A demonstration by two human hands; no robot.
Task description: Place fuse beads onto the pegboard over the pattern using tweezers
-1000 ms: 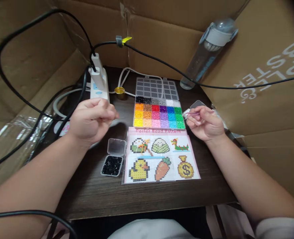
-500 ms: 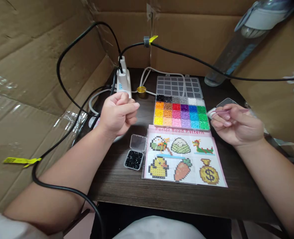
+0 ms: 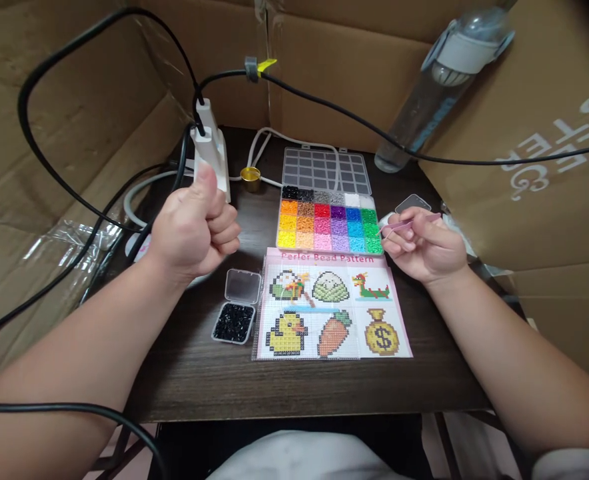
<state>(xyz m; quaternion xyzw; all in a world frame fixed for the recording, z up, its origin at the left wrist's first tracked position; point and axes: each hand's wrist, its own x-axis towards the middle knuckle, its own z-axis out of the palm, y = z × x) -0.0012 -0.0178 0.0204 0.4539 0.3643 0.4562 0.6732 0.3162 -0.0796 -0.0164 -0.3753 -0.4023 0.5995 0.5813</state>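
My left hand [image 3: 194, 227] is raised above the table's left side, fingers curled into a fist and the thumb pointing up; I see nothing in it. Pink tweezers [image 3: 408, 225] are held in the fingers of my right hand [image 3: 427, 243], beside the right edge of the bead box. That open box [image 3: 279, 230] has compartments of coloured beads, its clear lid folded back. In front of it lies a Perler Bead Pattern sheet [image 3: 374, 310] with several pictures and a clear pegboard over part of it. A small open case [image 3: 234, 323] of black beads sits left of the sheet.
A white power strip [image 3: 209, 157] with plugs stands at the back left. Black cables [image 3: 319, 99] hang across the view. A small gold cup [image 3: 250, 179] and a water bottle [image 3: 417, 113] stand at the back. Cardboard walls [image 3: 334, 87] enclose the table.
My left thumb has gone from lying across the fist to pointing up. The view has shifted, so the table's things appear further left. My right hand still holds the tweezers.
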